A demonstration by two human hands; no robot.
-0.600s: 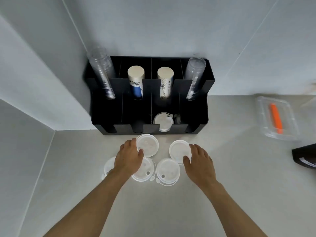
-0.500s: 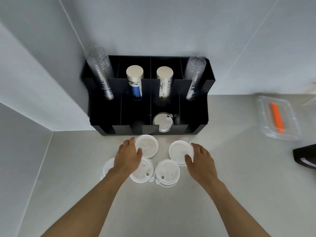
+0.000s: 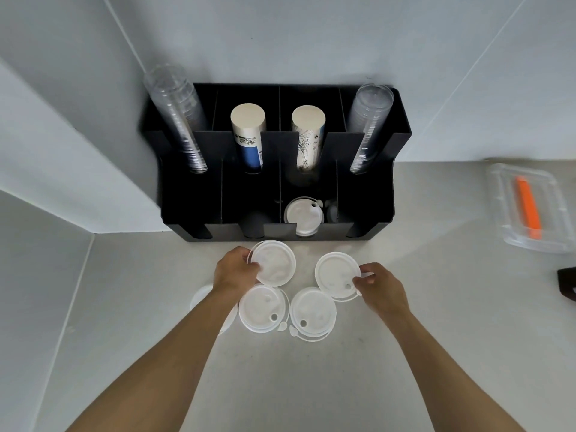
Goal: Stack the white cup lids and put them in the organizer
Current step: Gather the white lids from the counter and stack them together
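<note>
Since 0.5 s earlier, left hand (image 3: 235,269) and right hand (image 3: 378,283) had each pinched 1 white lid, (image 3: 274,263) and (image 3: 335,272), mid-frame; stacking could begin.

Pale grey walls (image 3: 311,35) meeting in a corner above a light, speckled countertop (image 3: 311,385).

Left of the black organizer (image 3: 274,182), the left forearm (image 3: 174,353) covers most of one white lid (image 3: 201,299). A lid inside the organizer (image 3: 304,213) sits partly behind its front wall. Right of the organizer, the frame edge cuts off a dark object (image 3: 568,283) and a clear container (image 3: 530,207).
</note>
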